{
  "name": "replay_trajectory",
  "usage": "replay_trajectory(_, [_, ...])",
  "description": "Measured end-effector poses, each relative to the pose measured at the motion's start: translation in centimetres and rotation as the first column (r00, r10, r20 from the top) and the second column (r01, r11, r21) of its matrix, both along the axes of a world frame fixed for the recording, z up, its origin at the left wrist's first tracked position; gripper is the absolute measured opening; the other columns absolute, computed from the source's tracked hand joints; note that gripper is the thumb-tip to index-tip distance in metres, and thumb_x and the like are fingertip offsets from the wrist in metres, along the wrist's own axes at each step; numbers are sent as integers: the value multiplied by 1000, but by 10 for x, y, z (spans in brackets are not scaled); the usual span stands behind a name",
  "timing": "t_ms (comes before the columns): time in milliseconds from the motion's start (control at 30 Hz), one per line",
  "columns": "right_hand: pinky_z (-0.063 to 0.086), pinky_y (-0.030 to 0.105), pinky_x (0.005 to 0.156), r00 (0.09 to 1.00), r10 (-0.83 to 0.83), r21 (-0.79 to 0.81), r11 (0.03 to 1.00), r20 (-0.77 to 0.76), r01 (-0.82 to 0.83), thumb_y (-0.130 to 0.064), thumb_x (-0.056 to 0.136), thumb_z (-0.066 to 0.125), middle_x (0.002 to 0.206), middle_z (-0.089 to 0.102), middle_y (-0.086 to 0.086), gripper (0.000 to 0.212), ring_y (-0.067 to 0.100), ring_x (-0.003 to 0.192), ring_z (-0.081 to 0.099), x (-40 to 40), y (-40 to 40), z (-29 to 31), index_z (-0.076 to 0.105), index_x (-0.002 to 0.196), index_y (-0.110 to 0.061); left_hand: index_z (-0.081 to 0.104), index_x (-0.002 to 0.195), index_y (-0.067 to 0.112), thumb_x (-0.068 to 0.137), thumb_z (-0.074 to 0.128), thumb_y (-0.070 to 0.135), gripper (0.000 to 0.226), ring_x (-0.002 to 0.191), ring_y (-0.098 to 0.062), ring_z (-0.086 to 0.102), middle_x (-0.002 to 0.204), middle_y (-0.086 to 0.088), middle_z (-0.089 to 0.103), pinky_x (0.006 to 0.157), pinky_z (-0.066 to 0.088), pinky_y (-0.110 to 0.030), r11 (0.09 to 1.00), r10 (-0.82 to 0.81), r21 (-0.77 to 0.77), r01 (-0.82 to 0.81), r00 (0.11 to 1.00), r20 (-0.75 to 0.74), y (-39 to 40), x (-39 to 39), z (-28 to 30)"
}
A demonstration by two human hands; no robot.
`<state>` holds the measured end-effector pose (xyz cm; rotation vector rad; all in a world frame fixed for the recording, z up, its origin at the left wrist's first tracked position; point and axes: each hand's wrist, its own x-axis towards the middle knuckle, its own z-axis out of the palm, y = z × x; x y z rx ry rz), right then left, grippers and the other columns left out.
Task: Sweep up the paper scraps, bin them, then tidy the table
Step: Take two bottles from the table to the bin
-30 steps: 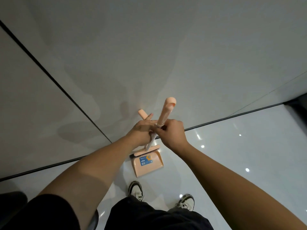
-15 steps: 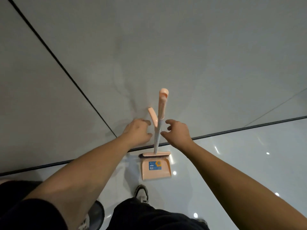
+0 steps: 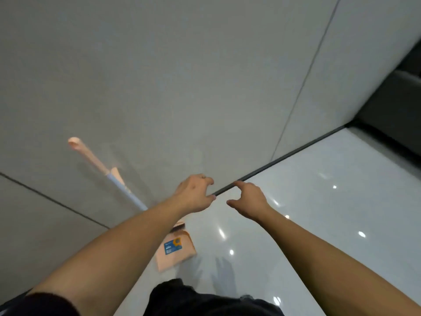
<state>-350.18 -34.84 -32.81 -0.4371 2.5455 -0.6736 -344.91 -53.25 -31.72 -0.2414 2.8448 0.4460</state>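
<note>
Head view: both hands, left [image 3: 194,195] and right [image 3: 249,200], hang loosely curled, holding nothing (broom [image 3: 107,173] and dustpan [image 3: 176,252] lean lower left).

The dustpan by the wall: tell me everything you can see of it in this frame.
The dustpan is pale peach and looks like plastic, with a blue sticker bearing an orange mark on its face. It stands on the glossy white floor at the foot of the grey wall. The broom handle, peach grip above a white shaft, rises from it and leans against the wall. The left forearm hides its upper part. Neither hand touches it.
</note>
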Motion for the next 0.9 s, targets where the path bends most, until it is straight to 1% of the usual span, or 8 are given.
replay_trajectory(133, [44, 36, 101, 957, -289, -11, 957, -8, 289, -43, 84, 71, 142, 52, 7, 73, 26, 129, 48, -15, 135, 5, 42, 148, -22, 50, 134, 28, 85, 59, 50, 54, 124, -23, 48, 139, 2, 49, 100, 42, -37, 965, -260, 21, 261, 965, -17, 130, -71, 8])
replay_trajectory(233, [44, 37, 102, 850, -527, -15, 850, -1, 527, -44, 84, 71, 144, 51, 6, 74, 26, 131, 46, -7, 239, 4, 41, 148, -23, 49, 136, 27, 86, 58, 50, 55, 128, -22, 45, 143, 2, 46, 103, 40, -38, 878, -476, 39, 478, 878, -52, 241, -111, 11])
replay_trajectory(367, [44, 37, 101, 609, -793, -17, 609, 33, 793, -46, 84, 71, 143, 50, 6, 74, 27, 132, 45, 24, 370, -3, 41, 148, -24, 48, 137, 26, 87, 58, 49, 56, 129, -21, 43, 143, 1, 45, 104, 40, -37, 669, -738, 66, 741, 672, -68, 401, -137, 7])
replay_trajectory(467, [45, 38, 102, 380, -923, -8, 380, 59, 925, -46, 84, 71, 144, 49, 7, 76, 28, 132, 44, 55, 461, -7, 40, 149, -23, 46, 139, 24, 89, 58, 47, 57, 130, -24, 42, 145, -3, 43, 105, 39, -38, 454, -887, 81, 887, 459, -52, 522, -141, 3])
replay_trajectory(533, [45, 37, 101, 236, -970, 1, 236, 56, 972, -46, 84, 72, 144, 49, 7, 77, 27, 132, 45, 72, 518, -9, 40, 149, -22, 45, 140, 22, 89, 58, 45, 58, 129, -24, 43, 145, -4, 43, 104, 40, -38, 302, -949, 95, 948, 309, -68, 602, -141, 0])
replay_trajectory(667, [48, 34, 95, -26, -999, 9, -26, 19, 1000, -43, 83, 73, 144, 50, 6, 75, 25, 129, 49, 94, 625, -7, 42, 148, -21, 45, 139, 24, 89, 59, 44, 56, 127, -23, 44, 143, -1, 43, 102, 42, -39, 54, -991, 120, 991, 68, -114, 752, -139, -3])
replay_trajectory(767, [51, 36, 94, -187, -982, 43, -186, 28, 982, -43, 83, 72, 144, 50, 5, 74, 25, 126, 51, 104, 692, 2, 42, 147, -21, 45, 140, 25, 89, 59, 43, 56, 128, -23, 43, 144, 0, 43, 102, 43, -40, -85, -992, 132, 988, -71, -107, 851, -139, 0])
replay_trajectory(900, [46, 41, 103, -375, -927, 50, -373, 29, 926, -45, 83, 71, 146, 49, 6, 76, 28, 131, 47, 124, 766, 15, 41, 148, -20, 47, 137, 24, 88, 60, 43, 54, 126, -23, 44, 141, 0, 45, 102, 43, -39, -238, -969, 151, 960, -224, -102, 967, -131, 8])
